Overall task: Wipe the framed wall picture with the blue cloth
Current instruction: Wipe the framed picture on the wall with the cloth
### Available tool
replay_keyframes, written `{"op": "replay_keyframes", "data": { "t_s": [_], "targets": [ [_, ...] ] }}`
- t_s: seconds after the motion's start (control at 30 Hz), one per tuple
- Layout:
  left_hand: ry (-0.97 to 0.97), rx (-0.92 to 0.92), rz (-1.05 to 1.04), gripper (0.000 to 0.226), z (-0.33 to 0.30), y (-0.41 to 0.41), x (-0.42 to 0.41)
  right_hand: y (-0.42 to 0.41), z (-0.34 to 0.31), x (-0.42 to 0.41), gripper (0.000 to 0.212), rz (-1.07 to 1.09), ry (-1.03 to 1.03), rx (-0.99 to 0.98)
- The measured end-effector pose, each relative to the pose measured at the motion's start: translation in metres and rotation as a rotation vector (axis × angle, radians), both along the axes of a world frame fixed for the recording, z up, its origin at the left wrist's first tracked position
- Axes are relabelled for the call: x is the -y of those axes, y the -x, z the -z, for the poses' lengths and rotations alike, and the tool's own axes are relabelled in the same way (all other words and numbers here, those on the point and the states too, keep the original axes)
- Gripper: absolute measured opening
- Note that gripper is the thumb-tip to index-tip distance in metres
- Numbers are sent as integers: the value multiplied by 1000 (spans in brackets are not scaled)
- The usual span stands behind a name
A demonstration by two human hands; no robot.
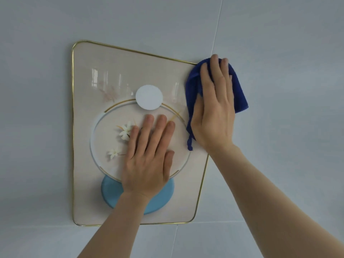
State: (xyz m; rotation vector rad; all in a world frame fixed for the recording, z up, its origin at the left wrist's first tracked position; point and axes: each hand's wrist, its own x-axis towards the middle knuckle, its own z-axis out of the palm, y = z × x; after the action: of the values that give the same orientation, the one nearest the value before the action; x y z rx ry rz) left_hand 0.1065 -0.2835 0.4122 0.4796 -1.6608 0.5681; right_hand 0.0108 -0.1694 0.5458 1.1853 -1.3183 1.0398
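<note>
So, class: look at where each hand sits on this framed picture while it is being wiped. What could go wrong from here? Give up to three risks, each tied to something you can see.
1. The right hand presses the blue cloth at the picture's top right corner, partly over the gold frame; a sideways push might tilt it.
2. The bare left hand lies flat on the glossy surface and may leave smudges.
3. The cloth's hanging end could snag on the frame's edge.

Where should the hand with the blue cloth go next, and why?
Probably a sweep leftward along the top. The right hand presses the cloth flat on the picture's upper right corner, so the rest of the surface lies to its left. The left hand is flat on the middle, steadying it.
</note>
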Motion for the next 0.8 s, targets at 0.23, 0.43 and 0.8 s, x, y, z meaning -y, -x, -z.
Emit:
{"op": "replay_keyframes", "data": {
  "t_s": [0.23,0.43,0.8],
  "targets": [
    [5,-4,-7,61,1,2,0,13,6,15,47,65,71,-91],
    [-4,7,-12,61,0,0,-1,21,16,17,45,80,55,-154],
    [-20,50,-57,63,-2,-3,-5,24,89,6,51,79,-65,-137]
  ]
}}
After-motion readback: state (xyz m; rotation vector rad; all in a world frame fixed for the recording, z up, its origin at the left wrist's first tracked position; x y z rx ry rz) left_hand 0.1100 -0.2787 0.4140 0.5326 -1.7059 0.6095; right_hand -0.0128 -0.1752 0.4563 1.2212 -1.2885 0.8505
